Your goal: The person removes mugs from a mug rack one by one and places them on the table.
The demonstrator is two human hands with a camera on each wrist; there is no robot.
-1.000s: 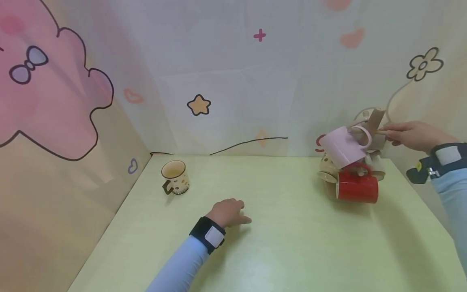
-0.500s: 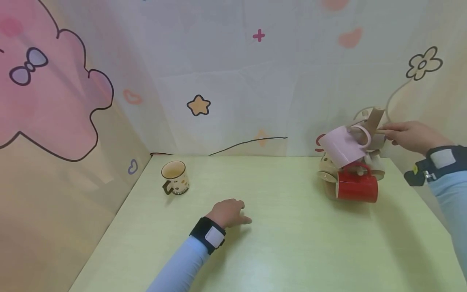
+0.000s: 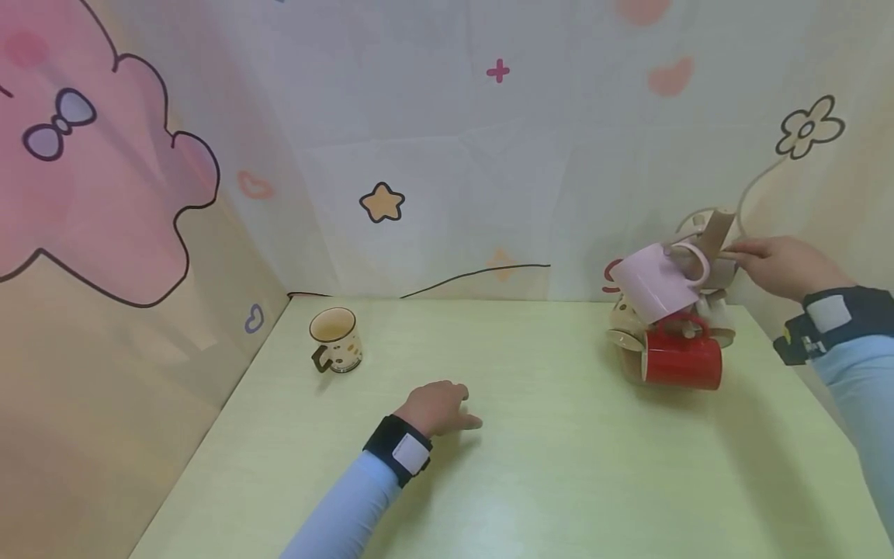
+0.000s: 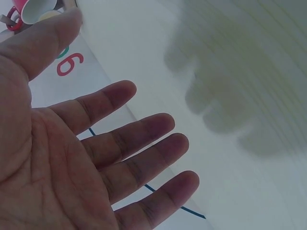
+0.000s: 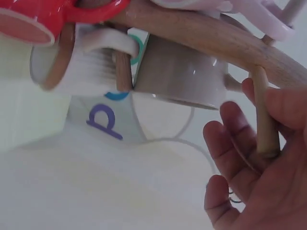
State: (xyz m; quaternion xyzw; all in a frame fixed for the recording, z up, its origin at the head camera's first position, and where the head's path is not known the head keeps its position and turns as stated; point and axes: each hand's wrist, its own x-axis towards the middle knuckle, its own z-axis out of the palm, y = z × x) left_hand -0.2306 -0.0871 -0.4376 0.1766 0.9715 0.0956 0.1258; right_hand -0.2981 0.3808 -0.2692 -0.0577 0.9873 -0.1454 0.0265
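Mug rack [image 3: 719,230], wooden and loaded, stood at the far right of the pale green table [image 3: 545,473], close to the back edge, with the right edge just beyond it. Behind rose the patterned backdrop [image 3: 433,140], meeting the tabletop along its rear. A broad stretch of table lay between the rack and a lone spotted mug [image 3: 347,347] near the left edge, and more of it spread toward the viewer.

The rack's long axis ran along its post, upward and slanting a little to the right in the head view; whether it truly leaned could not be told. Its pegs branched outward on several sides. On the near side a pink mug [image 3: 653,281] hung by its handle, tilted, and below it a red mug [image 3: 684,362] lay sideways, mouth facing left. The spotted mug stood upright, its dark handle pointing front-left.

The left hand [image 3: 434,407] hovered over the middle of the table, palm bare, fingers nearly straight and spread. The right hand [image 3: 796,265] pinched a slim peg [image 5: 266,129] on the rack's right side between thumb and forefinger, its other fingers loosely bent beneath.
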